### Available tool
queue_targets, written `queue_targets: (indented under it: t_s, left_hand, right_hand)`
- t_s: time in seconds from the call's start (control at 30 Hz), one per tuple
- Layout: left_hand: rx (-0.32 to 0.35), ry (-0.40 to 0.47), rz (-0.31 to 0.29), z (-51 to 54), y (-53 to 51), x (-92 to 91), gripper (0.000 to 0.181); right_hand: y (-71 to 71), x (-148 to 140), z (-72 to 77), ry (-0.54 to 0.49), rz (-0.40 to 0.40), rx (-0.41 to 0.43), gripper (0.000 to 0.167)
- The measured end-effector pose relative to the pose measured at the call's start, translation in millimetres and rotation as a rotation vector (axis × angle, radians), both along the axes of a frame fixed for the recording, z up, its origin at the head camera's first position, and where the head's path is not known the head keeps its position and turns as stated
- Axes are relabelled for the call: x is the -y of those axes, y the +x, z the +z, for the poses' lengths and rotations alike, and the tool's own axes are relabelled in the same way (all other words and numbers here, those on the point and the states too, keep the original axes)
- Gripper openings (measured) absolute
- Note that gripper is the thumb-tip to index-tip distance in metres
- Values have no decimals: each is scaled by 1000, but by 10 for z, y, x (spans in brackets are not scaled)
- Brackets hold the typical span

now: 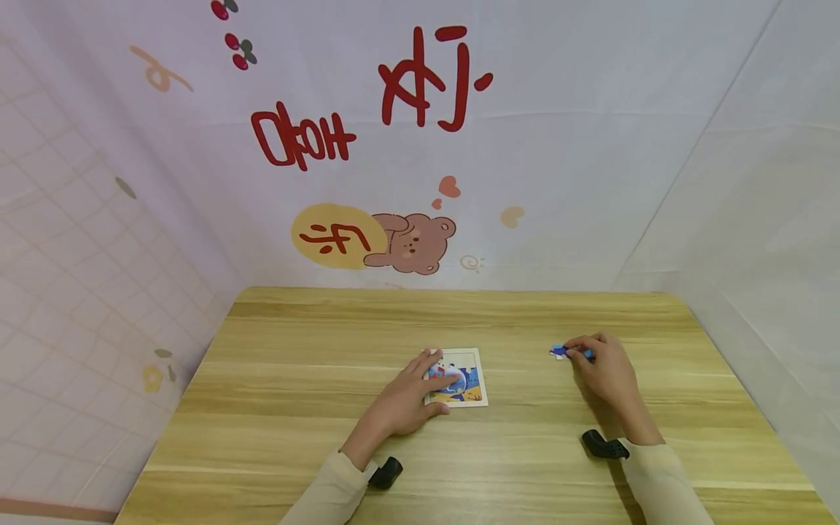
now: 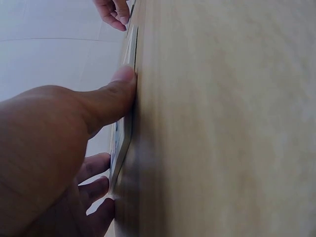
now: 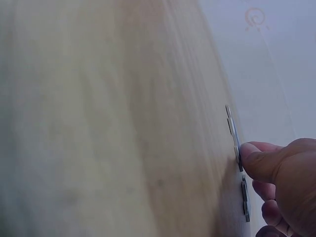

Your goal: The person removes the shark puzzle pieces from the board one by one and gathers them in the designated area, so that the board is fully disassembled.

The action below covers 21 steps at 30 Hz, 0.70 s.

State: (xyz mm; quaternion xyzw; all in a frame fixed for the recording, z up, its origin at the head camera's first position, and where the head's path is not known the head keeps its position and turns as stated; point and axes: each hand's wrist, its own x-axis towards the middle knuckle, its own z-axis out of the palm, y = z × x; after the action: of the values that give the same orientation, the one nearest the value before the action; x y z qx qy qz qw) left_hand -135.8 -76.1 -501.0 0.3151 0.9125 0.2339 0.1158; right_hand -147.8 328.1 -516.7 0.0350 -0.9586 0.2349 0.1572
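A small square jigsaw puzzle [image 1: 484,386] with a pale frame and a blue and yellow picture lies on the table. My left hand [image 1: 410,397] rests on its left side with fingers spread, one finger across the picture. In the left wrist view, the thumb [image 2: 116,96] touches the board's edge. Farther right, my right hand [image 1: 609,368] pinches a blue and white puzzle piece [image 1: 557,351] between thumb and fingers, low over the table. Another blue piece [image 1: 589,354] lies under that hand, partly hidden. The right wrist view shows both pieces [image 3: 232,131] only edge-on.
The wooden table [image 1: 315,335] ends at a white back curtain [image 1: 558,146] printed with red characters and a bear. More printed cloth [image 1: 85,255] hangs at the left. Black wrist mounts [image 1: 386,473] sit at both sleeves.
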Motion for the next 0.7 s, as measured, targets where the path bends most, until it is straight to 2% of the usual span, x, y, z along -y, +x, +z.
queue_targets:
  t_s: [0.33,0.7]
  left_hand:
    - [0,-8,3,-15,-6,3,58]
    - [-9,0,-6,-7,0,10,58]
  right_hand:
    - [15,16,-20,-11,-40,40,12]
    - [47,65,16,-35,-69,11,13]
